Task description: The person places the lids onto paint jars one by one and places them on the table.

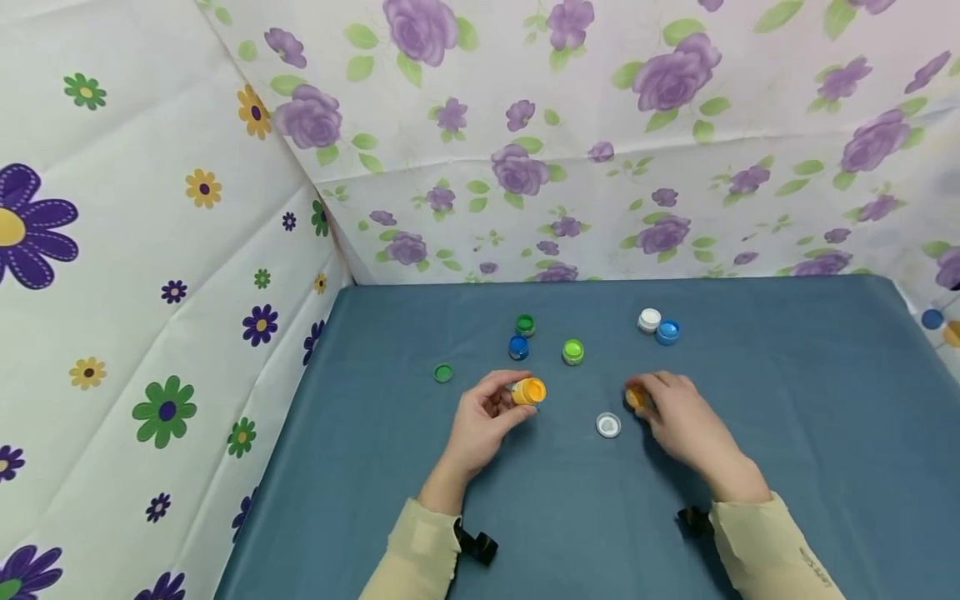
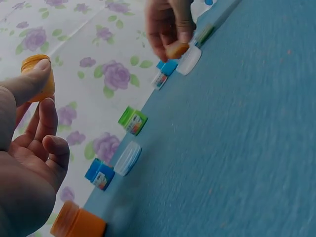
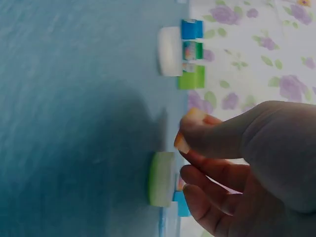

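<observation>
In the head view my left hand (image 1: 483,417) holds a small orange paint jar (image 1: 528,391) between thumb and fingers, tilted above the table. The left wrist view shows that jar (image 2: 45,89) with the thumb across its side. To the right, my right hand (image 1: 686,417) pinches an orange lid (image 1: 636,397), partly covered by the fingers; in the right wrist view the thumb and a fingertip hold this lid (image 3: 195,116). A white lid (image 1: 608,425) lies between the hands, nearer the right one.
Beyond the hands stand a dark green jar (image 1: 525,324), a blue jar (image 1: 518,347) and a lime jar (image 1: 573,352). A white jar (image 1: 648,320) and a light blue jar (image 1: 667,332) are farther right. A green lid (image 1: 443,372) lies left. Another orange container (image 2: 81,224) appears low in the left wrist view.
</observation>
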{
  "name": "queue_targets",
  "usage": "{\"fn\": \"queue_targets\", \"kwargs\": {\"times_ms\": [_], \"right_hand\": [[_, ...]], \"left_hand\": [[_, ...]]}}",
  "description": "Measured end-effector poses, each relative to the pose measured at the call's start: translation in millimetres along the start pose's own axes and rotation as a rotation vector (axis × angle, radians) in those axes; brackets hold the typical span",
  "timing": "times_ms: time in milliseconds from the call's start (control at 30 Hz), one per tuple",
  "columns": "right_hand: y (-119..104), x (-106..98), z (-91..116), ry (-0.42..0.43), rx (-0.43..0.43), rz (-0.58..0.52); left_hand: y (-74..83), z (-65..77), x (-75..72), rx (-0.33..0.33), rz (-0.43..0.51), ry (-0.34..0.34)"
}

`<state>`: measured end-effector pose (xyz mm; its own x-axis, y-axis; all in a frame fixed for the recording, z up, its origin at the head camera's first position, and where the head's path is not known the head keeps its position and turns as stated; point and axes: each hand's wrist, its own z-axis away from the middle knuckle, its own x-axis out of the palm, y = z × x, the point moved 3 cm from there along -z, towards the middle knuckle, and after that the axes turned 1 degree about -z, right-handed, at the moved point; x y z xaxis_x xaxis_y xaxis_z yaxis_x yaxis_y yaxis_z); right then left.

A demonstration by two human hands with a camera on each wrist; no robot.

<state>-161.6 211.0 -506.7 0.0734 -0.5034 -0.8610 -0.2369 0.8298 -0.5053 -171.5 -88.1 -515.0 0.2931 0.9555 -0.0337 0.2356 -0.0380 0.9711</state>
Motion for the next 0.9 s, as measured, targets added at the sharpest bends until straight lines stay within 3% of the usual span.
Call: {"fn": "queue_targets", "kwargs": {"times_ms": [200, 433, 600, 900], "right_hand": [[-23.8, -11.1, 6.4, 0.039, 0.048, -0.277], [-55.4, -18.6, 11.8, 0.065, -0.013, -0.594], [-64.2, -18.4, 11.1, 0.072, -0.076, -0.79], [-68.6, -14.7, 15.3, 0.136, -0.132, -0.899]], "left_hand": [[2.0, -1.4, 10.0, -0.024, -0.024, -0.029], [7.6, -0.4, 17.4, -0.068, 0.019, -0.016], [15.4, 0.2, 21.8, -0.048, 0.022, -0.036], [20.3, 1.6, 33.2, -0.046, -0.005, -0.079]]}}
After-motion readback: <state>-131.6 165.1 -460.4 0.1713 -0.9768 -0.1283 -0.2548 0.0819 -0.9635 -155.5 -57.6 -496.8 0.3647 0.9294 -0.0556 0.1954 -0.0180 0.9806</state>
